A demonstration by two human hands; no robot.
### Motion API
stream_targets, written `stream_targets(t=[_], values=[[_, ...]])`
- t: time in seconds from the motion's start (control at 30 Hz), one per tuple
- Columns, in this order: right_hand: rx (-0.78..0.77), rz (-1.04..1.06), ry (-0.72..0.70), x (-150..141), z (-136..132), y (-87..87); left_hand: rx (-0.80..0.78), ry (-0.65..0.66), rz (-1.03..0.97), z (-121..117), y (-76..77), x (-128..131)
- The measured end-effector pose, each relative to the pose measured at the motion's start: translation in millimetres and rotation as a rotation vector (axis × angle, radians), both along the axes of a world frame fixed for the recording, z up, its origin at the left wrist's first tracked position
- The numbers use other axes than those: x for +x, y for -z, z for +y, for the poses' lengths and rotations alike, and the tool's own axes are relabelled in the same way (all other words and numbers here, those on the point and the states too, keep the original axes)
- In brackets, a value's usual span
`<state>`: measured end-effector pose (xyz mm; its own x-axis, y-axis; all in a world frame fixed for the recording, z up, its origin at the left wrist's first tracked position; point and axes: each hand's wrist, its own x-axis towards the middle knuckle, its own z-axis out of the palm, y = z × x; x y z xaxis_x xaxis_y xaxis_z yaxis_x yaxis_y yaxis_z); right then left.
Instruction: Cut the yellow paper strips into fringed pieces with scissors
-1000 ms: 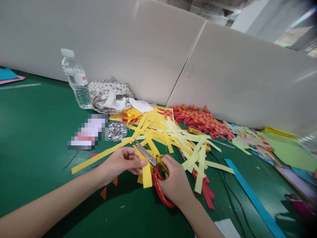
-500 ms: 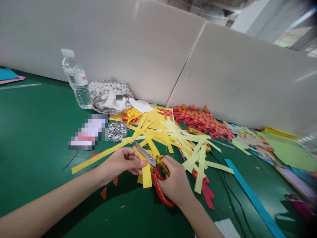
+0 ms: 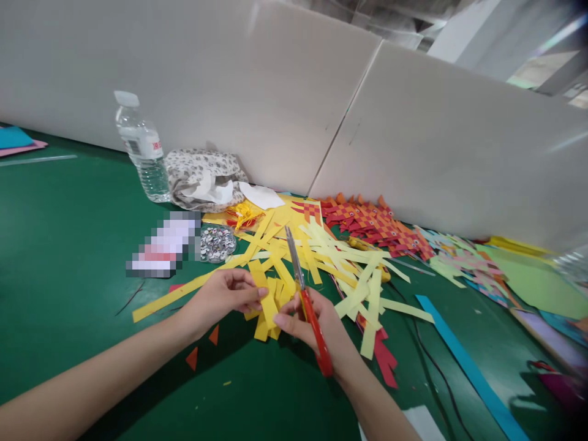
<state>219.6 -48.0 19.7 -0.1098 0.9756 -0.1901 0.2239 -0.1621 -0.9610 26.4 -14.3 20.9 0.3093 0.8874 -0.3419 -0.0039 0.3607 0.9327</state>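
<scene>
My left hand [image 3: 223,297] pinches a small bundle of short yellow paper strips [image 3: 267,306] just above the green table [image 3: 68,245]. My right hand [image 3: 316,327] holds red-handled scissors [image 3: 307,300], blades closed and pointing away from me, while its thumb and forefinger also touch the right side of the same yellow strips. Both hands meet at the bundle. A big heap of long yellow and pale yellow strips [image 3: 321,251] lies right behind them.
A water bottle [image 3: 141,150], a patterned cloth pouch [image 3: 202,177] and a dish of googly eyes [image 3: 217,242] stand at the back left. Woven red-orange paper pieces [image 3: 372,223] lie by the white partition [image 3: 275,92]. A blue strip [image 3: 468,364] and a black cord [image 3: 432,361] run at right.
The scissors swung from lying across the strip, blades pointing left, to pointing away with blades closed. My right fingers moved onto the yellow strips, now gathered as several short pieces.
</scene>
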Motion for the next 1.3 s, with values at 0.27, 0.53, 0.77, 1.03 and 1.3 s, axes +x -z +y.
stream_targets(t=[0.27, 0.53, 0.77, 1.03, 1.3], values=[[-0.019, 0.000, -0.021, -1.2, 0.3, -5.1, -0.019, -0.008, -0.016, -0.9, 2.7, 0.8], [-0.028, 0.005, 0.022, -0.9, 1.5, -2.1, -0.002, -0.219, -0.175, 6.7, 3.2, -5.9], [-0.036, -0.033, -0.009, -0.1, 1.2, -3.2, 0.062, -0.071, -0.004, 1.1, 5.4, 1.5], [0.140, -0.454, 0.269, 16.4, 11.0, -2.1, 0.372, 0.005, 0.300, -4.2, 7.2, 1.9], [0.289, -0.944, 0.434, 33.6, 25.6, 9.4, 0.421, -0.014, 0.222, -11.1, 6.6, 0.6]])
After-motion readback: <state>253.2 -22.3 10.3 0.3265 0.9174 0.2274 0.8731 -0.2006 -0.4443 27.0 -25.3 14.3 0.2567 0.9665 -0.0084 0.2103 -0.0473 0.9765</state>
